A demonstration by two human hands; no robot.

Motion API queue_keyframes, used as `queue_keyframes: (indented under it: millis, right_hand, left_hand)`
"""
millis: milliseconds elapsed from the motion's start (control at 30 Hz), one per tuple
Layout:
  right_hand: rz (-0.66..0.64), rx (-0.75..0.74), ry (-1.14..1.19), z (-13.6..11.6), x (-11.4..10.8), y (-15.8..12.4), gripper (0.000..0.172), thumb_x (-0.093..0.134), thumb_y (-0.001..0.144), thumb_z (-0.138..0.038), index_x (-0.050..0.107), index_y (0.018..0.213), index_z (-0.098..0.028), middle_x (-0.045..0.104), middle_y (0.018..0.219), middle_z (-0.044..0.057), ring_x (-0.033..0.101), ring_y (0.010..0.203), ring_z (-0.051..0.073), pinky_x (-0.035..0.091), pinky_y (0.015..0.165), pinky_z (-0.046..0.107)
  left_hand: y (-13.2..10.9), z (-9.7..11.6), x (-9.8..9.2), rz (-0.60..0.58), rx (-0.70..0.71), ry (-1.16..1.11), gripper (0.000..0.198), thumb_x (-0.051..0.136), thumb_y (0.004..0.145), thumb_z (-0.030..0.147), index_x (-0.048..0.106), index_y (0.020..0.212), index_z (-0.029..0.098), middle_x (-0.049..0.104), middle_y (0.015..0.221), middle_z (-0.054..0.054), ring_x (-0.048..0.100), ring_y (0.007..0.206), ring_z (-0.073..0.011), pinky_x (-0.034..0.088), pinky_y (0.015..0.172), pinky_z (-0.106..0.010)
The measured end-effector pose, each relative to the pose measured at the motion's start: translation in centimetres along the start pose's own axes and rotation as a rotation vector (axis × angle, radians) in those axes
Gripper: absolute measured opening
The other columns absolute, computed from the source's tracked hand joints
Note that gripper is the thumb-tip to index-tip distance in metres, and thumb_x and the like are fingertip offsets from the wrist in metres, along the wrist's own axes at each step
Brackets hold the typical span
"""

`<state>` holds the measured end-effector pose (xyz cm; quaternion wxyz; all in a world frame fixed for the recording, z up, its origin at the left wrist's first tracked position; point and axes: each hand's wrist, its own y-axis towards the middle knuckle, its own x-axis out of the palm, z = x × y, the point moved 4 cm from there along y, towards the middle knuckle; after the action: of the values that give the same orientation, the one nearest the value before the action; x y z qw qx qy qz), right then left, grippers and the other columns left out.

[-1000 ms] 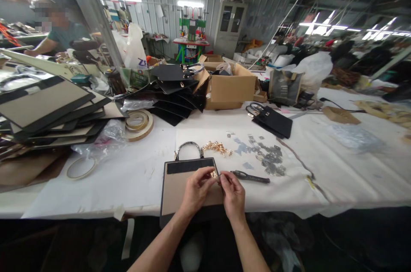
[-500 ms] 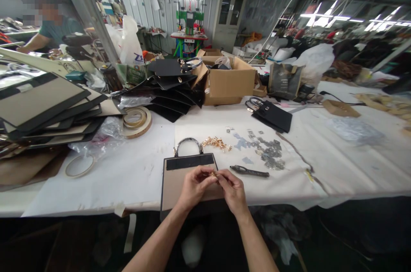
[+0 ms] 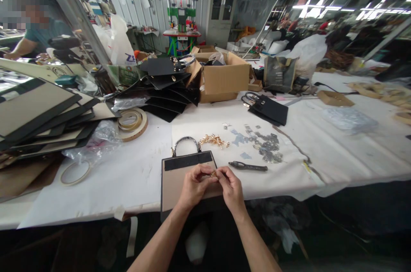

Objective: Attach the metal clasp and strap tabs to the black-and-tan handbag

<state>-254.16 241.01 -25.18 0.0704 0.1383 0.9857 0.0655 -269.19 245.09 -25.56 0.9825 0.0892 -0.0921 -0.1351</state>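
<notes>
A: Containers first. What's on the bench?

B: One open cardboard box (image 3: 221,78) at the back of the white-covered table (image 3: 141,178), flaps up. Something pale and something dark sit inside; can't make out what. Black panels (image 3: 167,88) fan out against its left side. A clear plastic bag (image 3: 99,141) lies left of centre, contents unreadable.

A: What else is hard to read?

B: The small gold fitting (image 3: 213,173) between the two hands. Mostly covered by fingertips, only a glint shows. Its shape is not clear. The lower edge of the tan bag panel (image 3: 180,178) hangs past the table edge and goes dark. A person at far left is cut off by the frame, only a sleeve and forearm clear.

A: Hands?

B: Both forearms come up from the bottom edge, converging. Left hand (image 3: 192,186) curled, thumb and fingers pinched on the gold fitting. Right hand (image 3: 231,188) also curled, fingertips closed on the same piece from the other side. Both hover over the panel's right half, wrists low.

A: Nearby?

B: The panel's metal handle (image 3: 186,143) points away from the person. Loose gold fittings (image 3: 214,140) just beyond it, grey metal plates (image 3: 266,150) to their right, a dark hand tool (image 3: 248,166) just right of the panel.
</notes>
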Motion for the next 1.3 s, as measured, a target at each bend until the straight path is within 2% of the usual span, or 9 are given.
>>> queue_keyframes:
  millis: [167, 267, 367, 433, 633, 833, 1033, 1133, 1300]
  right_hand:
    - [0.016, 0.040, 0.030, 0.2, 0.1, 0.0, 0.032, 0.062, 0.096, -0.051, 0.067, 0.087, -0.021, 0.066, 0.077, 0.002, 0.060, 0.072, 0.018, 0.052, 0.067, 0.027]
    - [0.029, 0.051, 0.098, 0.5, 0.2, -0.1, 0.029, 0.067, 0.093, -0.051, 0.070, 0.092, -0.021, 0.071, 0.083, 0.004, 0.064, 0.075, 0.019, 0.056, 0.070, 0.028]
    - [0.064, 0.013, 0.174, 1.0, -0.1, -0.3, 0.025, 0.072, 0.091, -0.046, 0.071, 0.097, -0.022, 0.072, 0.089, 0.004, 0.068, 0.080, 0.020, 0.058, 0.073, 0.029]
    - [0.041, -0.027, 0.188, 1.3, -0.2, -0.4, 0.020, 0.073, 0.090, -0.042, 0.073, 0.096, -0.023, 0.071, 0.092, 0.004, 0.068, 0.082, 0.019, 0.058, 0.075, 0.029]
    - [0.000, -0.085, 0.137, 1.1, -0.3, -0.5, 0.012, 0.073, 0.093, -0.035, 0.075, 0.095, -0.024, 0.069, 0.097, 0.004, 0.068, 0.090, 0.019, 0.058, 0.080, 0.027]
    - [-0.007, -0.118, 0.074, 0.5, -0.1, -0.6, 0.014, 0.068, 0.096, -0.037, 0.074, 0.097, -0.024, 0.069, 0.094, 0.004, 0.067, 0.084, 0.018, 0.057, 0.078, 0.028]
    - [-0.022, -0.129, 0.088, 0.3, -0.1, -0.4, 0.013, 0.067, 0.097, -0.036, 0.072, 0.099, -0.024, 0.069, 0.097, 0.004, 0.068, 0.093, 0.019, 0.058, 0.084, 0.028]
    - [-0.065, -0.160, 0.094, 0.2, 0.1, -0.5, 0.010, 0.068, 0.096, -0.033, 0.072, 0.103, -0.026, 0.069, 0.102, 0.004, 0.067, 0.099, 0.020, 0.057, 0.088, 0.029]
    - [-0.008, -0.197, 0.052, 0.5, 0.1, -0.6, 0.006, 0.071, 0.095, -0.030, 0.073, 0.099, -0.027, 0.068, 0.099, 0.004, 0.068, 0.095, 0.019, 0.058, 0.083, 0.028]
  left_hand:
    - [0.0, 0.0, 0.0, -0.005, 0.017, 0.039, 0.023, 0.088, 0.079, 0.035, 0.074, 0.088, 0.020, 0.075, 0.096, -0.008, 0.072, 0.096, -0.0223, 0.060, 0.090, -0.035]
    - [0.0, -0.4, -0.2, 0.021, 0.024, -0.005, 0.022, 0.089, 0.078, 0.032, 0.074, 0.090, 0.020, 0.075, 0.097, -0.007, 0.072, 0.096, -0.0217, 0.060, 0.090, -0.034]
    - [-0.1, -0.8, -0.3, 0.058, 0.011, -0.038, 0.025, 0.090, 0.076, 0.032, 0.075, 0.093, 0.020, 0.075, 0.099, -0.007, 0.072, 0.094, -0.0205, 0.061, 0.087, -0.033]
    - [-0.2, -0.8, -0.3, 0.075, 0.005, -0.051, 0.027, 0.091, 0.075, 0.033, 0.076, 0.093, 0.020, 0.075, 0.098, -0.007, 0.072, 0.092, -0.0203, 0.061, 0.085, -0.032]
    - [-0.2, 0.0, -0.2, 0.067, -0.029, -0.098, 0.029, 0.092, 0.074, 0.038, 0.079, 0.093, 0.020, 0.079, 0.101, -0.009, 0.075, 0.095, -0.0232, 0.063, 0.088, -0.036]
    - [-0.2, -0.4, -0.1, 0.058, -0.104, -0.097, 0.032, 0.089, 0.077, 0.039, 0.077, 0.098, 0.019, 0.080, 0.103, -0.009, 0.076, 0.095, -0.0229, 0.063, 0.091, -0.036]
    - [-0.2, -0.2, 0.2, -0.011, -0.127, -0.132, 0.030, 0.086, 0.082, 0.035, 0.073, 0.102, 0.017, 0.080, 0.109, -0.010, 0.076, 0.100, -0.0221, 0.061, 0.095, -0.035]
    - [-0.1, 0.0, 0.1, 0.008, -0.131, -0.133, 0.027, 0.085, 0.084, 0.033, 0.072, 0.102, 0.016, 0.080, 0.109, -0.010, 0.076, 0.103, -0.0223, 0.060, 0.098, -0.035]
    - [-0.2, 0.1, 0.0, 0.001, -0.146, -0.118, 0.025, 0.085, 0.083, 0.033, 0.073, 0.097, 0.016, 0.081, 0.107, -0.010, 0.077, 0.102, -0.0230, 0.060, 0.097, -0.036]
